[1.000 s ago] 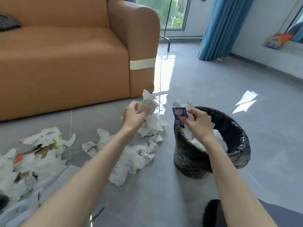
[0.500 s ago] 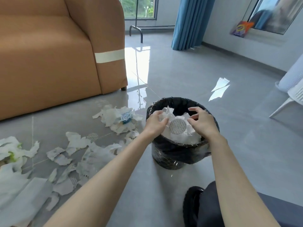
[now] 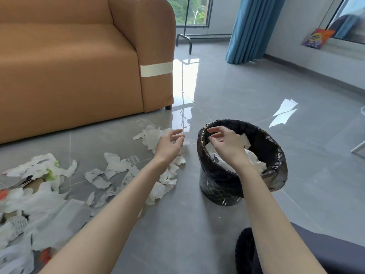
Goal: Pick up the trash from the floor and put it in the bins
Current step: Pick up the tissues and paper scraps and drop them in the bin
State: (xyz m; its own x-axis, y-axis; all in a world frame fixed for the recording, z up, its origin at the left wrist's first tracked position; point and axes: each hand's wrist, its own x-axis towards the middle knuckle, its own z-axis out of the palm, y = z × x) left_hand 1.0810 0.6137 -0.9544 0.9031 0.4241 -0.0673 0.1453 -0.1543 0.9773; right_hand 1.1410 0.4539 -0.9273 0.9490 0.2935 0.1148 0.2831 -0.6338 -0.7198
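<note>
left hand [image 3: 169, 144]: hangs above the floor [image 3: 233, 91] just left of the bin, palm turned toward the right hand; the fingers are loosely spread and slightly bent, and hold nothing.
left forearm [image 3: 122, 194]: bare; it reaches in from the lower left edge and passes over the paper scraps.
right hand [image 3: 227, 146]: hovers over the left part of the bin's mouth, back of the hand toward the camera; the fingers are loosely curled, the thumb tip is near the index finger, and nothing shows between them.
right forearm [image 3: 262, 204]: bare; it comes in from the lower right and crosses the bin's near rim.
bin [image 3: 276, 149]: round, with a black liner folded over the rim; it stands on the grey floor.
binned paper [image 3: 255, 164]: crumpled and white; it lies inside the bin, partly hidden by the right hand.
paper scraps [image 3: 116, 165]: torn white pieces scattered on the floor left of the bin, thicker toward the lower left edge.
tissue pile [image 3: 152, 136]: crumpled and white, just beyond the left hand, near the sofa's corner.
sofa [image 3: 69, 76]: orange-brown, behind the scraps, with a pale tape strip [image 3: 156, 69] on its arm.
</note>
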